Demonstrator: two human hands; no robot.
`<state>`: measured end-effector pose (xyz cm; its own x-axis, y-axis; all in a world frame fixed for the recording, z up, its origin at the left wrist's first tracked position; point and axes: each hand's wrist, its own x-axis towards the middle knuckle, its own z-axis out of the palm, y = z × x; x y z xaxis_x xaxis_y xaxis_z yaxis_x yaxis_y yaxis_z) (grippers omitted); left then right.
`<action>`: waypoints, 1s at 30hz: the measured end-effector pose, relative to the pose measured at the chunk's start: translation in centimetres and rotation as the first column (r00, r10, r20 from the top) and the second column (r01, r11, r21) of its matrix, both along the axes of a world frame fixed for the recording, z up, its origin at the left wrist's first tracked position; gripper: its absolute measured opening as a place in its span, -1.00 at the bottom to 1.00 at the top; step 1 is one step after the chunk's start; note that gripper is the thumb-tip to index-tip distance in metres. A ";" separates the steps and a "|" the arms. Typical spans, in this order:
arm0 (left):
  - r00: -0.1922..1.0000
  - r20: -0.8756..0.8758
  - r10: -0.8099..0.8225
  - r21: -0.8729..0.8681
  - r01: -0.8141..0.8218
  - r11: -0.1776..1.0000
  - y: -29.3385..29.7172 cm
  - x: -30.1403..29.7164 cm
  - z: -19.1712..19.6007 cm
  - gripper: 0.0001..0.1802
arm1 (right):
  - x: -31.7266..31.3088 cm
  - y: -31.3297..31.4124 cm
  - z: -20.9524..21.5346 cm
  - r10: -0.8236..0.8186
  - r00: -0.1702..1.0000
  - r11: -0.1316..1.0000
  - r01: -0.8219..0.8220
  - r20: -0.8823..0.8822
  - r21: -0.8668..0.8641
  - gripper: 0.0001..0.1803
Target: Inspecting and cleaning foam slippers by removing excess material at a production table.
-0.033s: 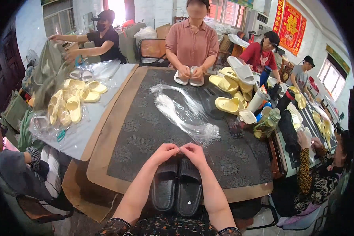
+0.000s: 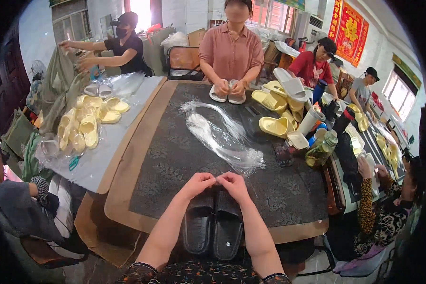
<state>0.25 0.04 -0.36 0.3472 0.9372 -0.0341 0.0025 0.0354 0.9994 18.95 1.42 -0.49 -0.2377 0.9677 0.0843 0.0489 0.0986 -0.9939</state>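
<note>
My left hand (image 2: 199,184) and my right hand (image 2: 233,185) meet over the table's near edge. Thumbs and forefingers of both are pinched together, fingertips nearly touching. What they pinch is too small to make out. Just below my hands are two black slippers side by side, a left one (image 2: 197,232) and a right one (image 2: 228,234), their toe ends partly hidden by my hands and wrists. A small round white sticker is on the right slipper's insole. Beyond my fingers lies a looped bundle of clear plastic strands (image 2: 213,135) on the dark patterned mat (image 2: 165,175).
Yellow slippers (image 2: 274,125) and several bottles (image 2: 323,146) crowd the table's right side. On the grey side table (image 2: 137,102) at left, more yellow slippers (image 2: 90,130) lie in clear bags. A person across holds white slippers (image 2: 227,92); other people work around.
My hands and the black slippers stay where they were. At the far left, the grey-green cloth in a co-worker's hands has shifted slightly.
</note>
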 end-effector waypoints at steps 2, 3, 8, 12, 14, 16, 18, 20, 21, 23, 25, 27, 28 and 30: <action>1.000 -0.006 0.007 0.007 -0.007 1.000 -0.1 0.2 0.3 -0.79 | 0.1 0.0 -0.1 0.015 1.000 0.999 -0.015 0.017 0.034 -0.84; 1.000 -0.013 0.017 0.014 -0.016 1.000 -0.1 0.2 0.4 -0.79 | 0.1 0.0 0.2 -0.053 0.998 0.998 0.053 -0.028 -0.020 -0.85; 0.999 -0.038 0.018 0.001 -0.018 1.000 0.2 -0.1 -0.4 -0.79 | -0.1 -0.2 0.4 0.043 0.996 0.999 -0.043 -0.079 0.002 -0.86; 1.000 -0.018 0.012 -0.008 -0.012 1.000 0.2 -0.1 -0.5 -0.79 | 0.0 -0.2 0.5 0.006 1.000 0.999 -0.005 0.011 -0.053 -0.86; 0.999 -0.033 0.006 -0.003 -0.006 1.000 0.1 0.1 -0.1 -0.79 | 0.3 0.1 -0.1 -0.028 0.999 0.998 0.026 -0.037 -0.051 -0.85; 0.999 -0.051 0.009 0.001 -0.009 1.000 0.0 0.0 0.1 -0.80 | 0.1 0.1 -0.1 -0.053 0.995 0.998 0.048 -0.088 -0.050 -0.85; 1.000 -0.026 -0.010 -0.019 0.009 1.000 0.0 -0.1 0.1 -0.80 | 0.0 -0.1 -0.1 0.032 0.999 0.999 -0.032 -0.014 0.005 -0.84; 1.000 -0.007 -0.003 -0.014 0.003 1.000 0.3 -0.2 -0.7 -0.80 | -0.1 0.0 -0.1 0.038 0.999 0.999 -0.038 0.011 -0.001 -0.84; 1.000 0.015 0.003 -0.011 -0.003 1.000 0.2 -0.2 -0.7 -0.80 | -0.2 -0.1 0.0 0.044 0.998 0.999 -0.043 0.038 -0.009 -0.84; 1.000 -0.003 0.004 -0.005 -0.004 1.000 0.1 -0.2 -0.5 -0.80 | 0.0 -0.2 0.5 -0.006 1.000 0.999 0.006 0.014 -0.046 -0.84; 1.000 -0.020 0.003 0.003 -0.003 1.000 0.1 -0.1 -0.3 -0.80 | 0.0 -0.2 0.6 -0.057 0.998 0.995 0.056 -0.007 -0.082 -0.84; 1.000 -0.031 0.004 -0.004 -0.004 1.000 0.0 -0.1 -0.2 -0.80 | 0.0 -0.2 0.2 0.008 0.999 1.000 -0.009 -0.035 -0.002 -0.85; 0.999 -0.031 0.003 -0.003 -0.003 1.000 0.0 -0.1 -0.2 -0.80 | -0.1 -0.1 0.0 0.008 0.999 1.000 -0.008 -0.036 -0.001 -0.85; 1.000 0.007 0.004 -0.022 -0.004 1.000 -0.1 -0.1 -0.2 -0.80 | -0.3 -0.2 -0.1 0.042 0.999 0.999 -0.042 0.015 0.033 -0.85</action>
